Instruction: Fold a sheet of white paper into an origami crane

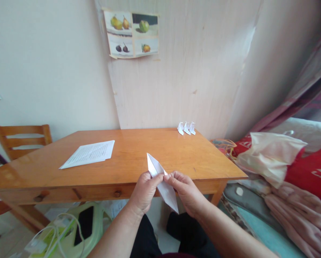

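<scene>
Your L hand (145,189) & R hand (184,190) – both pinching folded white paper (162,181) at its middle | held just off wooden table (128,157) edge – three small paper figures (186,128) at far edge.

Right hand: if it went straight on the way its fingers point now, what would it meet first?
The folded white paper, which the right hand already pinches; just beyond it, the left hand, holding the same paper. Depth is hard to judge.
</scene>
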A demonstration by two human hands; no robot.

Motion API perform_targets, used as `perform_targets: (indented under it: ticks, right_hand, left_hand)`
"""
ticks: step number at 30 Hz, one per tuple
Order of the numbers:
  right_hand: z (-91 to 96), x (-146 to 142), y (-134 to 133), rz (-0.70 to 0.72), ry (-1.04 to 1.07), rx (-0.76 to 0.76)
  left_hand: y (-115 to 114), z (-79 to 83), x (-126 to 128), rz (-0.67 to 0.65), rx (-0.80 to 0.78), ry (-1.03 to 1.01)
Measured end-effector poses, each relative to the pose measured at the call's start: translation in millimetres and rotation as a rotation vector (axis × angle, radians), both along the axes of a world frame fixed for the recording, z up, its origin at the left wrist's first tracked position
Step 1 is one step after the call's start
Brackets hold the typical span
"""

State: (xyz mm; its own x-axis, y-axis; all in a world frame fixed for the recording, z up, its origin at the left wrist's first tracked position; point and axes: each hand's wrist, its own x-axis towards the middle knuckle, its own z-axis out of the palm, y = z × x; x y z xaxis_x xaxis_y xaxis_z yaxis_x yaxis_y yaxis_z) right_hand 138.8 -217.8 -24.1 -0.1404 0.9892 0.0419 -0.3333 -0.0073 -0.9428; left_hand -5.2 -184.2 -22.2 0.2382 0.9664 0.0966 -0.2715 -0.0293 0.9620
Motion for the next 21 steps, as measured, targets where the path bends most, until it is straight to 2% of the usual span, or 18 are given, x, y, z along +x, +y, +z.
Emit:
perform_targets:
  ticks: [8, 15, 21]
  right_hand:
    - [-4.2, 2.2, 5.8, 0.026, 0.088, 0.003]
    - [-4.2, 4.1, 3.6, 0.042, 0.035, -0.016]
    - [-5.4, 3.9, 3.6, 0.068, 0.071, -0.074]
  left_hand:
    - [-3.5, 7.1, 1.5, -0.032, -0.056, -0.03]
    - [-2.5, 6.0, -0.2, -0.015, -0.017, -0.007]
    - [-3.7, 10.4, -2.2, -0.098, 0.016, -0.01]
